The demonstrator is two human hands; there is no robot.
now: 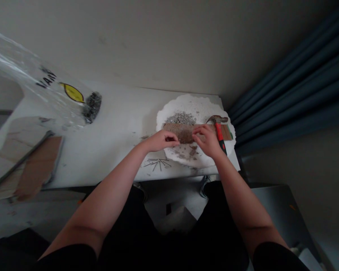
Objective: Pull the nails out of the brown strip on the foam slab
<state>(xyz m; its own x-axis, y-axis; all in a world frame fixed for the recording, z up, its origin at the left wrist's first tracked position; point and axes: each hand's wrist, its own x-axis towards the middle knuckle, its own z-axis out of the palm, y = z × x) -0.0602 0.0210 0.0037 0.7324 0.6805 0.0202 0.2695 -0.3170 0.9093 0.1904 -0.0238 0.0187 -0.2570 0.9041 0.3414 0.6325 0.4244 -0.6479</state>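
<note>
A brown strip with a rough, dotted surface lies across a white, ragged-edged round sheet on the table. My left hand has its thumb and fingers closed at the strip's lower left edge. At the strip's right end, the curled fingers of my right hand press together on its edge. A claw hammer with a red and black handle lies just beyond my right hand, over a flat brown piece. Grey crumbs are heaped behind the strip.
Several nails lie fanned out near the table's front edge. A clear plastic bag with dark contents stands at the left. Brown board pieces and a dark rod lie at far left. Blue curtains hang at the right.
</note>
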